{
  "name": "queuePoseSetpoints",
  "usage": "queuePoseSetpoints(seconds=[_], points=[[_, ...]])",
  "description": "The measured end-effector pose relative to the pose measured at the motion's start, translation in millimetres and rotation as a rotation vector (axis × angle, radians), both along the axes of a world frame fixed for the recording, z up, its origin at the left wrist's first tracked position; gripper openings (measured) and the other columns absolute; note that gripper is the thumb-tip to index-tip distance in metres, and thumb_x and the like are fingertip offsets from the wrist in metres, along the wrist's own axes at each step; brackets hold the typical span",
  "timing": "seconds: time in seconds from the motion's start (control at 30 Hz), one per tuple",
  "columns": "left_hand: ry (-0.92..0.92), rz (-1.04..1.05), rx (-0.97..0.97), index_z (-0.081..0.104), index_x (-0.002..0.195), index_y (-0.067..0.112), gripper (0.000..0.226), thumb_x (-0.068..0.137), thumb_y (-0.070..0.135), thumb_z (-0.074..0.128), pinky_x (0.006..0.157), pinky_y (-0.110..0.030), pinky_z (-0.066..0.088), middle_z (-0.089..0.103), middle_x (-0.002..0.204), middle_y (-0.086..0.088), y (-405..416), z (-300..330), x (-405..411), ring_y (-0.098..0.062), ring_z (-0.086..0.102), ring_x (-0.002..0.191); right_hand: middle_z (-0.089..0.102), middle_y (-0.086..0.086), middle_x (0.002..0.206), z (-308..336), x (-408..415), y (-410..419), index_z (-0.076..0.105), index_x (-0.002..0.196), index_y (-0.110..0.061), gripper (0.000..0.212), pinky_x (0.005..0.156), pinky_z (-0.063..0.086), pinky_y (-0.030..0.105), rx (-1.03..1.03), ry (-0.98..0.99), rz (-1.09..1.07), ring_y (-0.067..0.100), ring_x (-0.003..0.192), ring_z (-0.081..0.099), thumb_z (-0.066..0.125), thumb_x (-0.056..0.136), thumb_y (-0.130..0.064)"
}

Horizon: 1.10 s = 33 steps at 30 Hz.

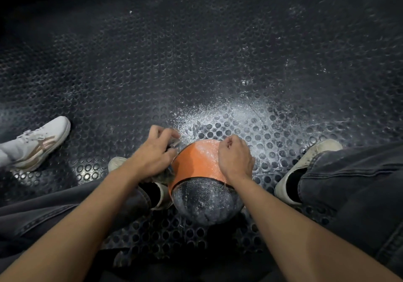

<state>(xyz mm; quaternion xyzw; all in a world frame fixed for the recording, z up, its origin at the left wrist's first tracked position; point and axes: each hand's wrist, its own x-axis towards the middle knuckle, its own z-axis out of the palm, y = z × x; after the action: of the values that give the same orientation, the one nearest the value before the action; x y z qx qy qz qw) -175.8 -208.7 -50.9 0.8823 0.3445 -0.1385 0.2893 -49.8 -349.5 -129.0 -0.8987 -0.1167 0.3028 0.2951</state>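
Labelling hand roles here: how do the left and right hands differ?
The left hand grips a grey cloth; the right hand has curled fingers with nothing seen in them. The left hand is at the left side of the ball, the right hand on its orange top. Both are close against the ball.

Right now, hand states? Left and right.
Left hand: gripping a grey cloth beside the ball.
Right hand: fingers curled, resting on the ball, nothing seen in it.

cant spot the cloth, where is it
Head view, left of centre: the cloth is in the left hand, against the left side of the ball.
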Motion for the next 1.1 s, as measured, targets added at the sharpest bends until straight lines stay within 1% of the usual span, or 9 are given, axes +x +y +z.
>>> queuePoseSetpoints(seconds=[0.07, 0.17, 0.27, 0.37, 0.43, 0.5, 0.6, 0.73, 1.1], points=[[0.035, -0.085, 0.131, 0.040, 0.128, 0.020, 0.041, 0.090, 0.015, 0.053, 0.095, -0.044, 0.045, 0.029, 0.116, 0.000, -8, 0, -1, -0.018, 0.050, 0.094, 0.055, -0.002, 0.106, 1, 0, 1, 0.052, 0.101, -0.024, 0.019, 0.103, 0.033, 0.041, -0.002, 0.000, -0.004, 0.017, 0.097, 0.053, 0.040, 0.103, -0.039], [-0.015, 0.025, 0.087, 0.041, 0.127, 0.017, 0.053, 0.082, 0.008, 0.068, 0.078, -0.015, 0.046, 0.040, 0.116, 0.000, -24, -8, -6, -0.008, 0.049, 0.089, 0.053, -0.003, 0.106, 3, -3, 1, 0.051, 0.101, -0.023, 0.019, 0.106, 0.031, 0.042, -0.008, -0.025, 0.004, 0.016, 0.098, 0.052, 0.040, 0.103, -0.038], [-0.056, 0.254, -0.033, 0.060, 0.105, 0.019, 0.044, 0.069, 0.017, 0.085, 0.053, -0.002, 0.039, 0.060, 0.087, 0.011, -25, -12, -10, 0.003, 0.055, 0.071, 0.054, -0.004, 0.106, 2, -2, 0, 0.052, 0.100, -0.024, 0.019, 0.108, 0.030, 0.043, -0.006, -0.018, -0.001, 0.016, 0.099, 0.053, 0.039, 0.103, -0.038], [-0.107, 0.227, -0.122, 0.068, 0.108, 0.024, 0.040, 0.071, 0.036, 0.081, 0.076, -0.009, 0.045, 0.061, 0.108, 0.008, -24, -11, -14, -0.005, 0.058, 0.092, 0.055, -0.004, 0.105, 1, -1, 0, 0.052, 0.100, -0.024, 0.020, 0.107, 0.031, 0.044, 0.003, -0.009, -0.001, 0.016, 0.098, 0.053, 0.039, 0.103, -0.039], [-0.095, 0.156, -0.181, 0.064, 0.119, 0.029, 0.048, 0.077, 0.052, 0.065, 0.104, -0.033, 0.040, 0.044, 0.136, 0.004, -29, -13, -16, -0.013, 0.047, 0.121, 0.054, -0.004, 0.105, 0, -2, 1, 0.052, 0.099, -0.025, 0.019, 0.106, 0.032, 0.045, 0.003, -0.014, -0.003, 0.016, 0.098, 0.052, 0.040, 0.102, -0.039], [-0.109, 0.137, -0.254, 0.058, 0.129, 0.033, 0.056, 0.079, 0.058, 0.052, 0.114, -0.044, 0.031, 0.038, 0.148, 0.003, -36, -15, -19, -0.015, 0.039, 0.133, 0.054, -0.005, 0.106, -1, -3, 1, 0.052, 0.098, -0.025, 0.018, 0.107, 0.032, 0.046, 0.012, -0.009, -0.008, 0.016, 0.098, 0.051, 0.040, 0.101, -0.038], [-0.190, 0.129, -0.169, 0.060, 0.127, 0.033, 0.049, 0.085, 0.054, 0.048, 0.111, -0.042, 0.034, 0.051, 0.140, 0.001, -44, -23, -22, -0.015, 0.043, 0.132, 0.055, -0.005, 0.106, 0, -2, -1, 0.051, 0.097, -0.026, 0.017, 0.106, 0.032, 0.045, 0.021, -0.008, -0.004, 0.016, 0.098, 0.051, 0.040, 0.102, -0.038], [-0.260, 0.105, 0.064, 0.067, 0.118, 0.016, 0.032, 0.094, 0.033, 0.055, 0.095, -0.033, 0.046, 0.055, 0.118, 0.004, -45, -27, -15, -0.008, 0.052, 0.101, 0.054, -0.005, 0.106, 0, -5, -2, 0.051, 0.099, -0.025, 0.018, 0.106, 0.031, 0.043, 0.016, -0.025, 0.012, 0.016, 0.100, 0.053, 0.039, 0.103, -0.038], [-0.355, -0.104, 0.082, 0.072, 0.097, 0.011, 0.020, 0.093, 0.027, 0.061, 0.077, -0.017, 0.044, 0.056, 0.102, 0.007, -40, -27, -9, -0.007, 0.055, 0.087, 0.054, -0.006, 0.106, -3, -4, -2, 0.049, 0.097, -0.026, 0.016, 0.105, 0.031, 0.043, 0.019, -0.030, 0.008, 0.015, 0.098, 0.053, 0.039, 0.102, -0.039]])
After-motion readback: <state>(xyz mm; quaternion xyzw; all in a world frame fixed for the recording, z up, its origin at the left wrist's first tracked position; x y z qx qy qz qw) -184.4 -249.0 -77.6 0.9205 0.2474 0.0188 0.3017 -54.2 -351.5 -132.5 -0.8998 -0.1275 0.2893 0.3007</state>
